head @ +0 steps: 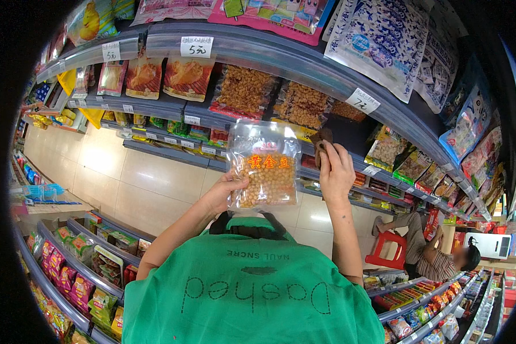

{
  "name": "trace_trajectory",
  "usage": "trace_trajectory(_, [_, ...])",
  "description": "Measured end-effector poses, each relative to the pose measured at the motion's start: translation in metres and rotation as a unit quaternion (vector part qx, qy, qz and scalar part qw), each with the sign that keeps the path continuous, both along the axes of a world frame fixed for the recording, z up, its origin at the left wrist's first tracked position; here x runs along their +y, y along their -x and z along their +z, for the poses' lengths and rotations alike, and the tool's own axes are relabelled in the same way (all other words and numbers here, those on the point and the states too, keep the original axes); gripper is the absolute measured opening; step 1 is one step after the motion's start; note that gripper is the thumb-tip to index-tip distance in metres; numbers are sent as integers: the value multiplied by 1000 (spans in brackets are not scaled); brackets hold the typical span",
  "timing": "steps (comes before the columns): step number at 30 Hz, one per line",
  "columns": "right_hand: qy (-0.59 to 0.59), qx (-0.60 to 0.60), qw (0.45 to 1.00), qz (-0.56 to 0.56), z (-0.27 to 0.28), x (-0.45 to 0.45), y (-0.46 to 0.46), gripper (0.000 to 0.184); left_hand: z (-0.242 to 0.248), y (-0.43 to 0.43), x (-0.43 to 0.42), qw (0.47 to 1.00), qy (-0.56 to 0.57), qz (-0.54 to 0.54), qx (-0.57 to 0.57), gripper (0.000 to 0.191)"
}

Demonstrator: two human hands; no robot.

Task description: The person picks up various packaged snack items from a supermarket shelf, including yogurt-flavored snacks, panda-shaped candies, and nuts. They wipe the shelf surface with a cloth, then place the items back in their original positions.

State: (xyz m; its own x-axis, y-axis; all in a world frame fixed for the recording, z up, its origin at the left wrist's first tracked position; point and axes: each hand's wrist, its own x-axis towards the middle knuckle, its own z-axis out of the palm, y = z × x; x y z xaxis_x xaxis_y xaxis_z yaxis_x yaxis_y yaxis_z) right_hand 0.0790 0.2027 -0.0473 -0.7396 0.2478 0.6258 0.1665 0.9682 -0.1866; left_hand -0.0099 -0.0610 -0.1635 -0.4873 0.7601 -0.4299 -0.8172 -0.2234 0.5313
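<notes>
My left hand [224, 191] grips the lower left side of a clear plastic bag of round yellow beans [264, 182], which bears printed writing and hangs upright before my chest. A brown cloth [320, 150] is pinched in my right hand [338, 170], close to the edge of the shelf [348, 157]. Just beyond the bag, clear packs of brown clustered snacks [243, 91] and a similar pack [304, 105] lie on that shelf. A yellow strip shows at the lower edge of the second pack.
An upper shelf edge [258, 53] with handwritten price tags curves overhead, holding large bags [376, 47]. Behind me at left stand shelves of snack packets [79, 292]. At right, a person [434, 258] in a striped top sits on a red plastic stool [387, 249]. Tiled floor [155, 167] lies below.
</notes>
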Motion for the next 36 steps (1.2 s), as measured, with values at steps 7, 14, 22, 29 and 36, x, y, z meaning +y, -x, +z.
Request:
trace_trajectory(7, [-70,-131,935,323,19,-91,7,46,28,-5,13,999,-2,4,-32,46])
trace_trajectory(14, [-29,-104,988,113,11,-35,36,39,45,-10,8,995,-9,-69,67,58])
trace_trajectory(22, [16,-15,999,-44,-1,28,11,29,48,-9,-2,999,2,-21,43,47])
trace_trajectory(29, [-46,-154,952,259,24,-84,-18,36,33,6,11,998,-30,40,24,29])
trace_trajectory(36, [77,-108,990,51,-3,-26,-7,30,39,9,7,998,-14,33,56,42])
